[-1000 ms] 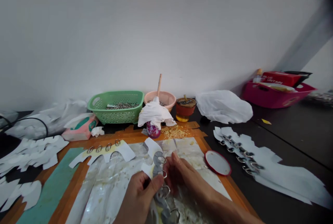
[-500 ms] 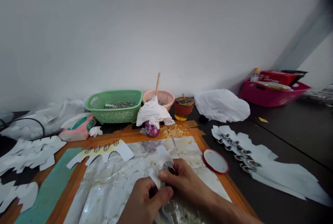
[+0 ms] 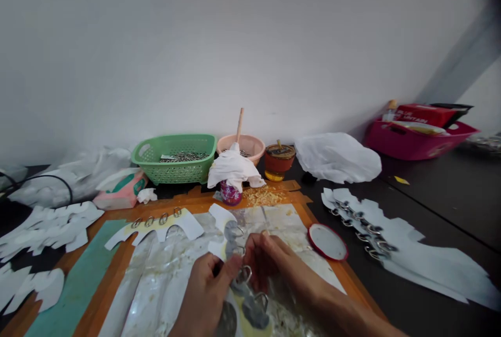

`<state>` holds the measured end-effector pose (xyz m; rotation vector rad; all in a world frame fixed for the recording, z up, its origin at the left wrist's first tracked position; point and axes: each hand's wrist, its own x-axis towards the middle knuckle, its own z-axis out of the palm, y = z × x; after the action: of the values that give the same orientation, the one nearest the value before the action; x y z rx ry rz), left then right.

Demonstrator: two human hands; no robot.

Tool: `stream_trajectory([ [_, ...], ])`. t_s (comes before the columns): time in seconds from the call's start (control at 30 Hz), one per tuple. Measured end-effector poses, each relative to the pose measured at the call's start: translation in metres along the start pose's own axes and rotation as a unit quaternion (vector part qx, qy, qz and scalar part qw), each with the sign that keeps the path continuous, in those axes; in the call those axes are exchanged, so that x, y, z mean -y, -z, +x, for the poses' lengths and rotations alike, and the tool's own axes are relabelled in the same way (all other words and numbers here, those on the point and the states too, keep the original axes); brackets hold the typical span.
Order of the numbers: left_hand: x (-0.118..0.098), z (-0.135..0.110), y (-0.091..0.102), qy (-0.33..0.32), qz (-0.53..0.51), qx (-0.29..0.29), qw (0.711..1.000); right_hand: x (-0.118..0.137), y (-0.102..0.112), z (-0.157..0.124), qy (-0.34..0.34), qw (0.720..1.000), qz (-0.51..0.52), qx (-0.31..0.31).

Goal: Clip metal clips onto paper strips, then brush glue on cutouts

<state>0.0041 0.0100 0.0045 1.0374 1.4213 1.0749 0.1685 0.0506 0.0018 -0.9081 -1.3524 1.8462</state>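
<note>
L hand (image 3: 207,287), lower ctr of frame, pinches the edge of a wht scalloped strip (image 3: 230,243) btwn thumb & fingers; strip runs from ctr to bottom edge, w/ grey patches & 4 metal rings (image 3: 249,273). R hand (image 3: 276,264), just right of it, has fingers curled in beside the rings; can't tell if they grip or touch 1. Under both: stained wht sheet (image 3: 156,279). Left of ctr, a 2nd strip (image 3: 156,228) lies flat w/ 4 rings; right of ctr, red-rimmed lid (image 3: 327,242). Above, mid-frame: purple jar (image 3: 230,194) under wht cloth (image 3: 234,169), grn basket (image 3: 180,172) of metal bits, pink bowl (image 3: 256,148). Far right: ringed strips (image 3: 415,253), overlapping.
</note>
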Motion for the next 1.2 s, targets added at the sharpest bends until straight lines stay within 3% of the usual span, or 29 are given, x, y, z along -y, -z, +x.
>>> stream_trajectory([
  [0.23, -0.006, 0.002, 0.001, 0.008, -0.01, -0.08, 0.997, 0.004, -0.007, -0.008, -0.012, 0.992, -0.108, 0.055],
  [0.37, -0.006, 0.001, -0.003, 0.023, -0.034, -0.102, 0.994, 0.001, -0.014, -0.01, -0.006, 0.987, -0.156, 0.032],
  [0.5, -0.006, -0.002, -0.005, 0.087, -0.14, -0.104, 0.981, 0.002, -0.017, -0.01, 0.034, 0.974, -0.224, 0.02],
  [0.7, -0.007, 0.0, -0.005, 0.16, -0.235, -0.092, 0.954, 0.001, -0.012, -0.008, -0.023, 0.99, -0.14, 0.019],
  [0.8, -0.007, 0.004, -0.007, 0.17, -0.246, -0.111, 0.948, 0.005, -0.008, -0.009, 0.018, 0.992, -0.12, 0.017],
  [0.93, -0.012, 0.003, -0.007, 0.142, -0.271, -0.112, 0.946, 0.013, -0.006, -0.009, 0.068, 0.989, -0.129, -0.005],
  [1.2, -0.019, 0.0, -0.001, 0.114, -0.245, -0.121, 0.955, 0.008, -0.006, -0.006, 0.028, 0.998, -0.05, 0.036],
])
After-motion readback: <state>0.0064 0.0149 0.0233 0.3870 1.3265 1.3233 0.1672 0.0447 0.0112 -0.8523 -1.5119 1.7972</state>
